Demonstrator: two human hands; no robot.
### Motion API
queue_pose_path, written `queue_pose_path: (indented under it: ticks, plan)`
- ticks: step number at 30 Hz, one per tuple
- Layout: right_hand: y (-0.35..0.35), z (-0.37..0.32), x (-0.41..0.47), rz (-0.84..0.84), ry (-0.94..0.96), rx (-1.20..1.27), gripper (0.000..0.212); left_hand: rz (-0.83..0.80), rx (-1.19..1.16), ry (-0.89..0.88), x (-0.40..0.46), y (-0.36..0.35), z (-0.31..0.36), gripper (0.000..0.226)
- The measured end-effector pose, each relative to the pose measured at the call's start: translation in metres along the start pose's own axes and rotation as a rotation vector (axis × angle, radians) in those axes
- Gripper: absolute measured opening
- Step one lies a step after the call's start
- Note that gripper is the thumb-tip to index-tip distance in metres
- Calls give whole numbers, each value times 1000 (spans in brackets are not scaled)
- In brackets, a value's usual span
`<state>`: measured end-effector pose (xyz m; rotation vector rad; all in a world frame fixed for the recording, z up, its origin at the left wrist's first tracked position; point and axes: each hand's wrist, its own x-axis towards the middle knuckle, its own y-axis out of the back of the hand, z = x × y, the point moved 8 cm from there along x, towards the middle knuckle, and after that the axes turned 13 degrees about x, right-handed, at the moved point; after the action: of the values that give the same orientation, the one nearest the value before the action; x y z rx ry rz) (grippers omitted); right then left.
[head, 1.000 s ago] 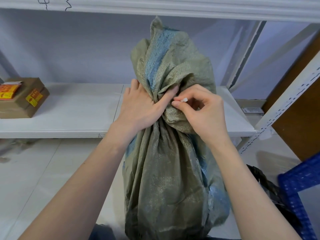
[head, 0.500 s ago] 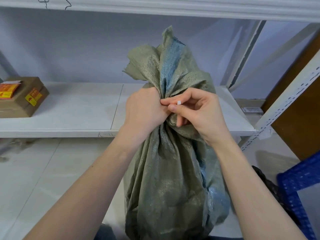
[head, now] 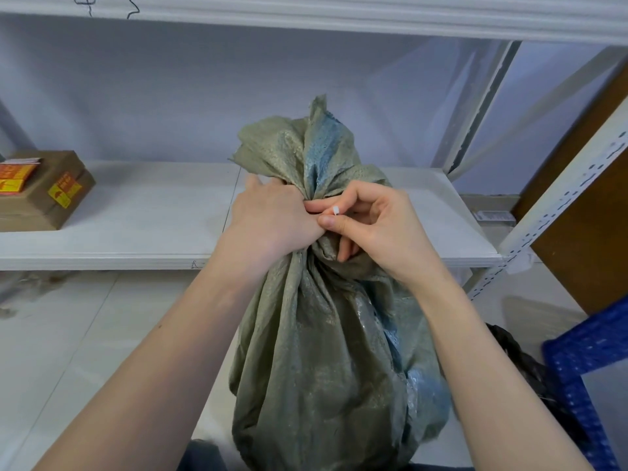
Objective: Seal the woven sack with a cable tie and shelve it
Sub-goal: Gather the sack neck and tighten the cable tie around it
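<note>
- The woven sack (head: 326, 368) stands upright at the centre of the view, in front of the lower shelf (head: 142, 212). Its mouth is gathered into a twisted neck with the loose top fanning out at 12 o'clock.
- The left hand (head: 272, 222) grips that neck, fingers curled round the bunched fabric.
- The right hand (head: 377, 226), touching the left from 3 o'clock, pinches a small white end of the cable tie (head: 335, 210) between thumb and forefinger.
- Whether the tie runs all the way round the neck or is locked cannot be told; only its tip shows.
- Judged from this, sealing is under way, not finished: threading and pulling tight probably remain.
- Shelving is not yet begun. The shelf at 10 o'clock carries a cardboard box (head: 40, 192) at its left end.
</note>
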<state>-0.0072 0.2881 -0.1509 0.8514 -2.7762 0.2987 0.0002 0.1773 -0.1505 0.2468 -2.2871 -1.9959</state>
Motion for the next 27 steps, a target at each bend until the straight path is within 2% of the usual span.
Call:
queue_pose_path:
  ticks: [5, 8, 11, 14, 17, 20, 22, 25, 27]
  plan:
    - [-5, 2, 0, -31, -25, -62, 27, -106, 34, 12, 0, -6, -4, 44]
    - [-2, 1, 0, -19, -20, -123, 25, -46, -41, -1, 1, -4, -3, 39]
    - [5, -1, 3, 8, 6, -168, 23, -7, -145, -69, 0, 3, 4, 33]
    - [12, -4, 4, 27, 22, -234, 24, -38, -253, -185, -2, 13, 4, 41]
    - [16, -7, 2, 38, 30, -218, 27, -61, -358, -259, -7, 22, 1, 26]
    - [13, -6, 1, 26, 24, -238, 25, 54, -307, -183, -3, 27, -5, 9]
    - [9, -7, 1, 6, 34, -304, 26, 110, -252, -129, -2, 28, -8, 9]
    - [7, -8, 1, 0, 32, -354, 27, 177, -219, -58, -1, 29, -13, 20]
    - [8, -9, 1, 1, 27, -359, 27, 253, -252, 6, -4, 35, -20, 17]
